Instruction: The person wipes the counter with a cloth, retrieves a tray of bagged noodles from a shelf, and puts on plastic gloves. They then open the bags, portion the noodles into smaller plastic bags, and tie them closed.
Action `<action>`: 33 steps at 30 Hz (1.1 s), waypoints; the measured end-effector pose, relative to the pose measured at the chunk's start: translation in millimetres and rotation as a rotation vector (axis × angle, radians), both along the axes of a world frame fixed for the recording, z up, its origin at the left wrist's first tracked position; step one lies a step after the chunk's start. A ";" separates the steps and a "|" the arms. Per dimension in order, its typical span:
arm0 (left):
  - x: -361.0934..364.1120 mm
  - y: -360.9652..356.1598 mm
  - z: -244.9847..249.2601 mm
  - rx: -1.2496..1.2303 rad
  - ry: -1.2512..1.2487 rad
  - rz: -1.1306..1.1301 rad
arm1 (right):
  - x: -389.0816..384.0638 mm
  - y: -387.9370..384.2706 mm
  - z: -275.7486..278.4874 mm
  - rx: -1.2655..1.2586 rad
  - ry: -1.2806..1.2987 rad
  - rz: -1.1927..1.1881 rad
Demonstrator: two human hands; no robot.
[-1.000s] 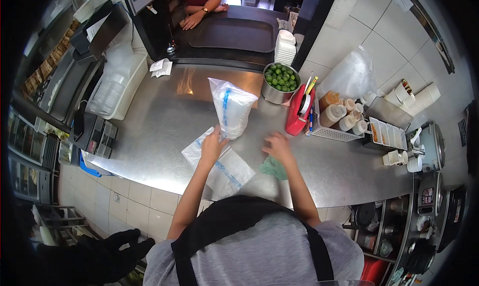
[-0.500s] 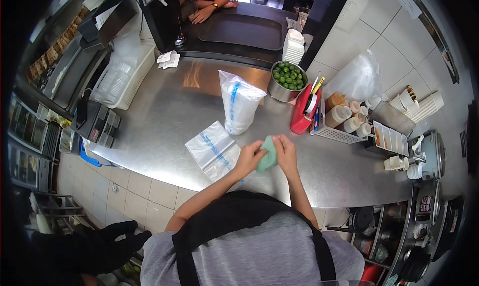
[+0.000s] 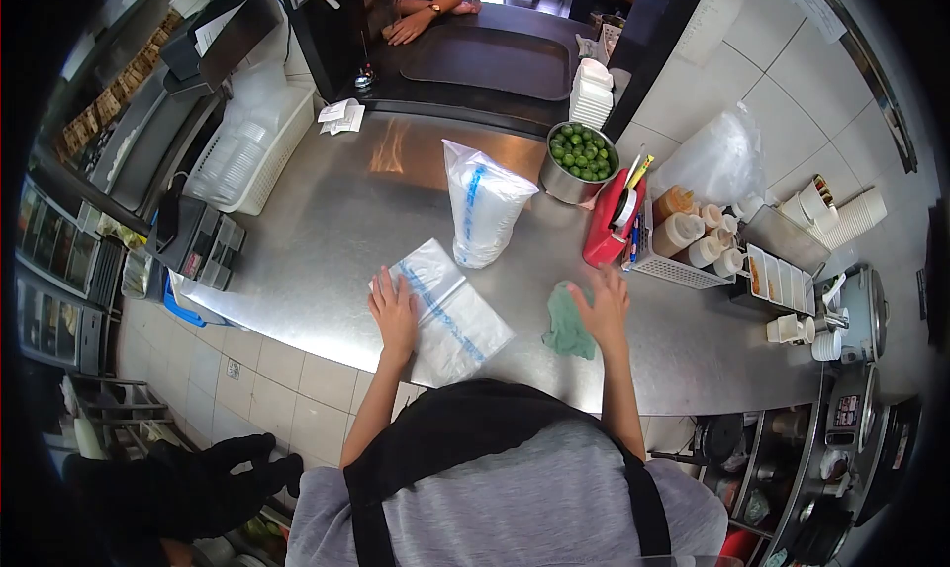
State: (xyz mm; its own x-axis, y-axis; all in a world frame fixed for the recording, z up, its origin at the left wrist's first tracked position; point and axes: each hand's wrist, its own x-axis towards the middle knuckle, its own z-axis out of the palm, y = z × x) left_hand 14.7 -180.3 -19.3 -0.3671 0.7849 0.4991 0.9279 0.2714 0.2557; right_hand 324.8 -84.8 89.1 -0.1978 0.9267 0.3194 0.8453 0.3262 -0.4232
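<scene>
My left hand (image 3: 396, 320) lies with fingers spread at the left edge of a flat stack of clear plastic bags (image 3: 451, 315) with a blue printed stripe. To the right, my right hand (image 3: 606, 312) is open, its thumb side overlapping a crumpled, thin pale green piece (image 3: 568, 328) that lies on the steel counter (image 3: 317, 231). Whether that piece is cloth or plastic I cannot tell. Behind the stack, a filled white plastic bag (image 3: 485, 216) with a blue stripe stands upright, its pointed top leaning left.
Beyond the right hand are a red tape dispenser (image 3: 606, 226), a pot of green limes (image 3: 580, 156) and a basket of sauce bottles (image 3: 683, 260). A white basket of plastic containers (image 3: 262, 156) stands left. Across the pass, a person's hand (image 3: 408, 27) rests near a dark tray (image 3: 485, 62).
Both hands were together on the green piece. They have parted: the left moved left onto the bag stack, the right moved right, and the green piece now lies spread on the counter.
</scene>
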 end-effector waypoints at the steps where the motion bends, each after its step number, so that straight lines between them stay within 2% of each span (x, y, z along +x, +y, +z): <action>1: -0.1 -1.0 3.2 0.007 -0.016 -0.037 | -6.0 -1.2 -2.0 0.001 0.006 0.031; 6: 7.9 -7.8 43.0 0.084 -0.102 -0.167 | -69.3 -11.4 4.3 -0.072 0.360 0.447; 9: 10.9 -11.3 63.7 0.186 -0.407 -0.329 | -102.0 -19.8 9.5 -0.143 0.472 0.568; 12: 12.6 -15.1 59.9 0.249 -0.708 -0.516 | -114.6 -14.9 -11.0 -0.689 0.796 0.618; 15: 29.8 -16.8 103.3 0.343 -0.754 -0.413 | -110.3 -5.9 0.2 -0.911 0.750 0.692; 17: 42.2 -10.7 114.8 0.393 -0.968 -0.322 | -105.6 -7.7 8.1 -0.841 0.850 0.708; 19: 39.2 -8.9 113.3 0.286 -1.252 -0.355 | -100.5 -7.5 15.2 -0.762 0.897 0.701; 21: 23.1 -8.6 106.8 -0.001 -1.594 -0.518 | -92.7 -4.9 22.8 -0.676 0.891 0.667; 24: 28.8 -8.3 108.2 0.040 -1.571 -0.520 | -80.0 -5.3 37.4 -0.625 0.758 0.554; 27: 30.9 -7.0 107.9 0.128 -1.542 -0.492 | -66.2 1.3 28.4 -0.362 0.626 0.491; 31: 23.8 -9.2 119.1 0.196 -1.565 -0.319 | -47.8 6.2 31.4 -0.550 1.461 0.464; 33: 15.5 -8.1 128.6 0.268 -1.426 -0.269 | -16.3 8.3 32.3 -0.720 1.782 0.475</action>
State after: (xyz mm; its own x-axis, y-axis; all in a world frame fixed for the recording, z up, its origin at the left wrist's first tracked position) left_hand 30.2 -188.4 109.3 -0.5231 0.8521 -0.0132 -0.1321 -0.0658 0.9891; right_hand 308.5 -76.5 121.4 -0.3613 0.9307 0.0565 -0.6987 -0.2301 -0.6774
